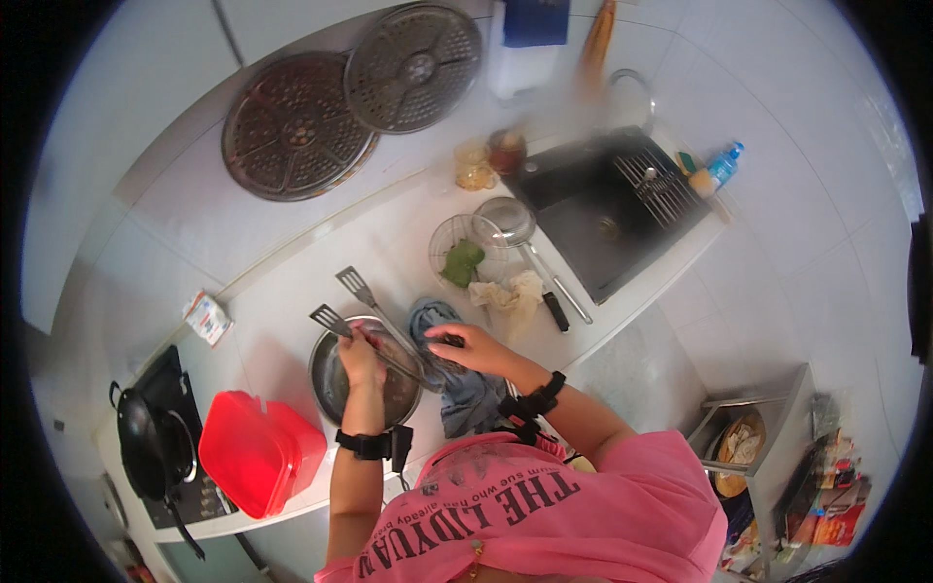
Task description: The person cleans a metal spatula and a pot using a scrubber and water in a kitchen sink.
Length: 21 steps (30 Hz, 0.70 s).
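My left hand (362,361) grips one arm of a pair of metal tongs (399,337) with slotted, spatula-like ends. The tongs' arms are spread, and they lie across the right side of a round steel bowl (326,375). Just right of the tongs, my right hand (477,348) is curled around a dark, rough-textured thing (453,341), mostly hidden by the fingers; its kind is unclear. Beneath that hand lies a crumpled blue-grey cloth (470,401) that reaches the counter's front edge.
A red plastic bin (248,452) and a black wok (142,437) on the cooktop stand left. Right are a wire basket (437,251) with a green cloth (463,262), a strainer (504,222), a black-handled utensil (556,312) and a black sink (576,218). Steamer plates (299,131) lean behind.
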Tool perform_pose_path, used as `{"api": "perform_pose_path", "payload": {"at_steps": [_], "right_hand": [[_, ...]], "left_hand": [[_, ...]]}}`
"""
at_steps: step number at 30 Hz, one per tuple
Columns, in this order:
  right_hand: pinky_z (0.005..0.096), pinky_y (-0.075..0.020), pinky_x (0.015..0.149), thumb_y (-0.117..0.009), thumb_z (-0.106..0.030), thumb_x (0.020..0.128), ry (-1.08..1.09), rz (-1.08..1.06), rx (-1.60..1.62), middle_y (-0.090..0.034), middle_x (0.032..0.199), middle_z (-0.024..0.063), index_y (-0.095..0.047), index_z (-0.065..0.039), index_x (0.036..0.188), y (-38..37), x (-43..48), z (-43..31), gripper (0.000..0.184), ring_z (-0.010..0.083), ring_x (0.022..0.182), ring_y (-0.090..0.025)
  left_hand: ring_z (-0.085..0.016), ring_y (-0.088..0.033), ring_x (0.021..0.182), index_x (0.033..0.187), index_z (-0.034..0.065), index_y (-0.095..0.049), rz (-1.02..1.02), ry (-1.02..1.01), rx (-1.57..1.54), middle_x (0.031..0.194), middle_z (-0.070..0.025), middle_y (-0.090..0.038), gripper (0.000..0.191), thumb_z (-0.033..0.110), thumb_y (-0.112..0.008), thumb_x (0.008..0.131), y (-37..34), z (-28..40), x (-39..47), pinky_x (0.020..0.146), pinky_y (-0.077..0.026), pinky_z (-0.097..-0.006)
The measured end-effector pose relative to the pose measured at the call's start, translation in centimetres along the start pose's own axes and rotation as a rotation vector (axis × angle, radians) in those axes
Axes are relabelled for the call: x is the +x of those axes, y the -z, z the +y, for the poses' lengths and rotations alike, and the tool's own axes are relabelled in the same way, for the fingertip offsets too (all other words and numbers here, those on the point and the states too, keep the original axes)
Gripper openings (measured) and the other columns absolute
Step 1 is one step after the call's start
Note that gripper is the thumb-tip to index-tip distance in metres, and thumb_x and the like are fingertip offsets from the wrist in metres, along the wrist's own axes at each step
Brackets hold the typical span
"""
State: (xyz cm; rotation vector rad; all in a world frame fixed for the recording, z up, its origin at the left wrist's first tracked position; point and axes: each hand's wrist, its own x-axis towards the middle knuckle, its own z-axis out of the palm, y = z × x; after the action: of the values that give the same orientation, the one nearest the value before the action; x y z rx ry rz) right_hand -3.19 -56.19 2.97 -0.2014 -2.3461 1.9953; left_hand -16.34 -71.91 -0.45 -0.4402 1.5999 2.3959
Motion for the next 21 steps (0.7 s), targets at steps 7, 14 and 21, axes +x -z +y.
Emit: {"api": "perform_pose_path", "payload": {"at_steps": [7,14,21], "right_hand": [[0.0324,-0.0452,0.073,-0.068,-0.031,0.073,-0.12,0.534,-0.427,-0.06,0.09,0.0147,-0.061,-0.003,0.096,6.1,-4.5,6.7,0.037,0.0264,0.082,-0.059],[0.0353,-0.045,0.072,-0.069,-0.025,0.072,-0.111,0.72,-0.445,-0.056,0.091,0.0155,-0.056,-0.005,0.103,8.3,-9.1,4.6,0.039,0.0309,0.083,-0.056],[0.036,-0.0449,0.073,-0.068,-0.023,0.073,-0.118,0.787,-0.471,-0.055,0.091,0.0158,-0.055,-0.006,0.105,13.1,-16.3,5.1,0.039,0.0311,0.082,-0.056]], "left_hand": [[-0.014,-0.048,0.058,0.1,0.0057,-0.041,-0.01,0.252,0.143,0.068,-0.0043,-0.046,0.016,0.004,-0.031,0.088,-8.3,-8.6,1.0,0.046,-0.037,-0.0281],[-0.02,-0.053,0.065,0.097,0.0053,-0.048,-0.118,0.229,0.492,0.08,-0.0093,-0.055,0.016,0.009,-0.036,0.088,-10.5,-16.1,7.1,0.051,-0.041,-0.032],[-0.017,-0.053,0.091,0.115,-0.0024,-0.047,-0.415,0.213,0.371,0.106,-0.0126,-0.055,0.032,0.014,-0.046,0.088,-12.8,-12.8,-0.9,0.08,-0.042,-0.0298]]}}
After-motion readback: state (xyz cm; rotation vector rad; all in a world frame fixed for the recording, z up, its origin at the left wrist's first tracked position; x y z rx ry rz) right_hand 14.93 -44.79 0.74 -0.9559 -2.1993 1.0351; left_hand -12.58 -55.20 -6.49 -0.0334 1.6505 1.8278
